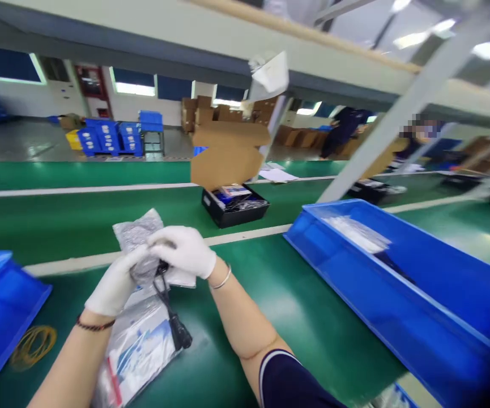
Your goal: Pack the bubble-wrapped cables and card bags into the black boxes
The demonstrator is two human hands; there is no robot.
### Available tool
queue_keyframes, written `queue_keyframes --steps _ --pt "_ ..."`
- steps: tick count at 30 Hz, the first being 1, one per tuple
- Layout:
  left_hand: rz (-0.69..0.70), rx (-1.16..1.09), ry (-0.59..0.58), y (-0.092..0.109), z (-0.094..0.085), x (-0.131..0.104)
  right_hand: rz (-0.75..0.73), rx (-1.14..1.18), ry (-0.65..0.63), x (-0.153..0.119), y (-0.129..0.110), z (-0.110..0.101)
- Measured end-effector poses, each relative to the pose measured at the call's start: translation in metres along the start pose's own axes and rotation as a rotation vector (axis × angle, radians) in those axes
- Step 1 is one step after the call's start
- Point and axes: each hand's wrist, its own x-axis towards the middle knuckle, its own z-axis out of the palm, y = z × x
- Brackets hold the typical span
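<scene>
My left hand [113, 283], in a white glove, is closed on a wrapped bundle [140, 235] in clear grey plastic. My right hand [185, 249], also gloved, has its fingers pressed together at the bundle's right side. A black cable with a plug [179, 331] hangs or lies just below the hands. Beneath them on the green table is a clear plastic bag [143, 345] with printed papers in it and a red strip at its lower left. What the fingertips pinch is partly hidden.
A blue bin [397, 300] with bagged items stands on the right, another blue bin [2, 317] on the left beside yellow rubber bands [34, 345]. An open black box [236, 212] sits across the white line. A slanting metal post rises at right; people are beyond.
</scene>
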Motion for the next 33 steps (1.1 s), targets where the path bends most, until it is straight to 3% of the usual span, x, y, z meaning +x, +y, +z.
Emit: queue_keyframes --steps 4,8,19,26,33 --pt "0.083 -0.125 -0.166 -0.004 0.0 0.007 0.278 0.295 0.024 0.005 0.024 0.007" --pt "-0.044 -0.122 -0.144 -0.016 0.0 0.016 0.422 0.44 0.005 0.008 0.042 0.017" --pt "-0.023 -0.071 -0.197 -0.017 0.0 0.014 0.444 0.48 -0.038 0.007 0.044 0.016" --pt "-0.054 -0.04 -0.148 -0.024 -0.002 0.018 0.44 0.5 -0.055 0.008 0.051 0.018" --pt "0.03 0.144 -0.115 -0.018 -0.003 0.012 0.443 0.429 0.098 0.006 0.037 0.018"
